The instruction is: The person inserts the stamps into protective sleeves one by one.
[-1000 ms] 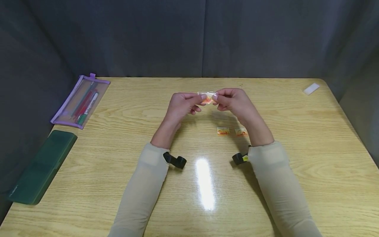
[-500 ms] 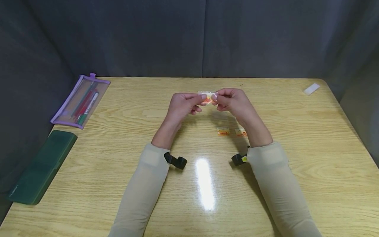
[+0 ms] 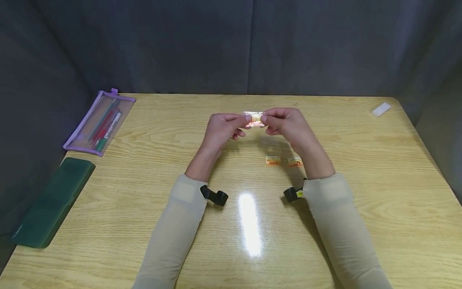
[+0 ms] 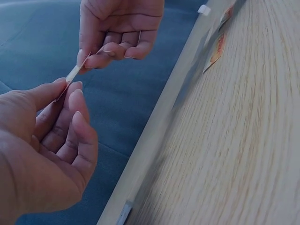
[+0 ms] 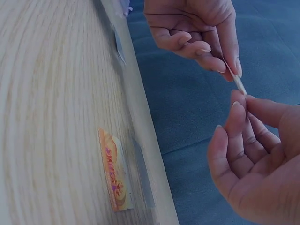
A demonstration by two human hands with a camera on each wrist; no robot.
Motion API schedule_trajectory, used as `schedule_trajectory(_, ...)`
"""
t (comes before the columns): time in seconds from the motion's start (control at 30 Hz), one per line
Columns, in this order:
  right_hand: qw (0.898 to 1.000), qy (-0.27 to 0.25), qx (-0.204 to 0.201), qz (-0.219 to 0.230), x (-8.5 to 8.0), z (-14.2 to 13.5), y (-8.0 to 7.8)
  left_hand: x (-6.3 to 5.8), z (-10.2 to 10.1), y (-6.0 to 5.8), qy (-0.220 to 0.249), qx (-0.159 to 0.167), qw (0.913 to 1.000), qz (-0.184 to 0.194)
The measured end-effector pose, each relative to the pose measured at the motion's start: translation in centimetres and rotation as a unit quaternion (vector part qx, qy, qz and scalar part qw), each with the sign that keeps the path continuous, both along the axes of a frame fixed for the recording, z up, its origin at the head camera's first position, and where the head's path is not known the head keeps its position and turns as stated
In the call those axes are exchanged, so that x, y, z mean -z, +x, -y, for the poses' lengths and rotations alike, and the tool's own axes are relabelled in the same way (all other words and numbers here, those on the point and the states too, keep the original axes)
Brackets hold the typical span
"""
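Above the far middle of the table, both hands hold a small shiny card (image 3: 256, 116) printed in orange and yellow. The left hand (image 3: 224, 128) pinches its left end between thumb and fingers. At the other end, the thumb and fingers of the right hand (image 3: 286, 123) pinch it. In the left wrist view the card (image 4: 72, 74) appears nearly edge-on, thin and flat, its ends covered by fingertips. Two similar orange printed cards lie side by side on the table: a left one (image 3: 273, 160) and a right one (image 3: 295, 161), close to the right forearm.
A purple-edged mesh pouch (image 3: 99, 122) with pens lies at the table's left. In front of it rests a dark green case (image 3: 54, 202). A small white block (image 3: 381, 109) sits at the far right corner. Dark curtains (image 3: 180, 48) stand behind the wooden table (image 3: 162, 160).
The hands keep their pinch and hardly move. The held card catches more glare now, and its tilt has shifted slightly. The two cards on the table lie as before.
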State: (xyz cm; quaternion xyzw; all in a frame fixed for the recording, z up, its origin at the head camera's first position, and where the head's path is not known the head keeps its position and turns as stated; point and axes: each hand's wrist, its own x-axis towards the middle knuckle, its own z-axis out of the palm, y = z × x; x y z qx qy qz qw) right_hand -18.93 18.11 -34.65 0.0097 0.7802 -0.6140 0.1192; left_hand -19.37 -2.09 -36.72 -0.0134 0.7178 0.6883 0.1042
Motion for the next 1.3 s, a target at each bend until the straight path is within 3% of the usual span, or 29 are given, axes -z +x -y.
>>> schedule_trajectory(0.37, 0.999, 0.042, 0.006, 0.003, 0.1, 0.0, 0.4, 0.0, 0.6, 0.0, -0.019, 0.007, 0.9995, 0.025)
schedule_trajectory(0.57, 0.998, 0.055, -0.012, -0.004, 0.2, 0.1, 0.2, 0.2, 0.9, -0.3, -0.02, -0.004, 0.9991, 0.037)
schedule_trajectory(0.77, 0.998, 0.054, -0.025, 0.005, 0.6, 0.7, 0.0, 0.3, 1.8, -0.5, -0.075, 0.004, 0.9964, 0.039)
schedule_trajectory(0.93, 0.995, 0.088, -0.031, 0.02, 0.9, 1.4, -0.5, 0.2, 2.5, -0.8, -0.151, 0.017, 0.9873, 0.045)
schedule_trajectory(1.3, 0.988, 0.141, -0.032, 0.056, 1.7, 2.7, -1.9, 0.0, 2.3, -2.0, -0.29, 0.038, 0.9557, 0.034)
